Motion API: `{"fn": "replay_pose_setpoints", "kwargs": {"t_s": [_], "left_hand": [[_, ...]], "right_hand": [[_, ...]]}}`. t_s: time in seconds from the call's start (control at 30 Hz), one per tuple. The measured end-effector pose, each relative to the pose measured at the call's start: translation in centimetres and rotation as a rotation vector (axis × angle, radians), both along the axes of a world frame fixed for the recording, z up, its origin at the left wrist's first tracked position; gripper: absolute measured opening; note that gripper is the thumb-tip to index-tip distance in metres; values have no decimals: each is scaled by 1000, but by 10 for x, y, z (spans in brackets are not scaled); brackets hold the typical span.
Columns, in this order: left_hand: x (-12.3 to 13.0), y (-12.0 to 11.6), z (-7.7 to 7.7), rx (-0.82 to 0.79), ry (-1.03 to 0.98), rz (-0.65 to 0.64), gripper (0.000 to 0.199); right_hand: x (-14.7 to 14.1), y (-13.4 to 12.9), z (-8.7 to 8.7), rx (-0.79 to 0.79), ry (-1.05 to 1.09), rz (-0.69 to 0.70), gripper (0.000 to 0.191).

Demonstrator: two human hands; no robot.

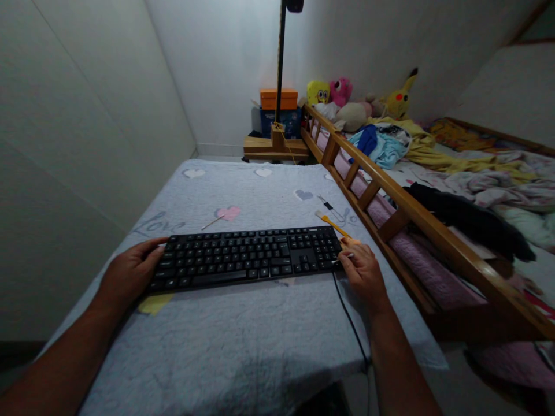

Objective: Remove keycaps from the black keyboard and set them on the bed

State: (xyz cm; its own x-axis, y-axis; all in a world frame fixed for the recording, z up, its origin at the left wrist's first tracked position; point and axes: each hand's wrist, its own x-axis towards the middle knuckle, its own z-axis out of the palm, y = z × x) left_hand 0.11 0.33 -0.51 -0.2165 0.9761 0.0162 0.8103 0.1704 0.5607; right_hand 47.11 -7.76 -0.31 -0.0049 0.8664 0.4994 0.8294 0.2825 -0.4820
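Observation:
A black keyboard (249, 258) lies across the cloth in front of me, its keys facing up. My left hand (132, 271) grips its left end, thumb along the edge and the other fingers partly hidden. At the opposite end, my right hand (363, 268) pinches a thin white cotton swab (350, 255) close to the number keys. Just beyond that hand lies a flat brush (333, 223) with a yellow handle. A wire tool with a black middle (328, 205), perhaps a keycap puller, rests farther back. Behind the keyboard is another cotton swab (212, 222).
A pale heart-patterned cloth (243, 335) covers the table. The keyboard cable (350, 312) runs down past its front edge. On the right stands a wooden bed rail (390, 185) with bedding and plush toys behind. A wooden stand (277, 147) with a black pole is at the back.

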Motion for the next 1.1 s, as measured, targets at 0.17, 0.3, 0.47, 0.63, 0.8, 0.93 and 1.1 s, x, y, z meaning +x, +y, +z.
{"fn": "replay_pose_setpoints", "kwargs": {"t_s": [0.17, 0.3, 0.47, 0.63, 0.8, 0.93, 1.1], "left_hand": [[0, -1, 0, 4, 7, 5, 53], [-2, 0, -2, 19, 9, 0, 53], [-1, 2, -2, 7, 16, 11, 53], [2, 0, 2, 6, 10, 11, 53], [2, 0, 1, 4, 13, 10, 54], [0, 1, 0, 7, 13, 5, 54], [0, 0, 0, 7, 29, 6, 52]], "right_hand": [[-1, 1, 0, 23, 0, -10, 14], [1, 1, 0, 16, 8, -5, 15], [4, 1, -3, 11, 13, -11, 15], [4, 4, -5, 6, 11, -64, 15], [3, 4, -3, 33, 31, -100, 17], [4, 3, -2, 43, 29, -121, 17], [7, 2, -2, 36, 26, -162, 23]]}}
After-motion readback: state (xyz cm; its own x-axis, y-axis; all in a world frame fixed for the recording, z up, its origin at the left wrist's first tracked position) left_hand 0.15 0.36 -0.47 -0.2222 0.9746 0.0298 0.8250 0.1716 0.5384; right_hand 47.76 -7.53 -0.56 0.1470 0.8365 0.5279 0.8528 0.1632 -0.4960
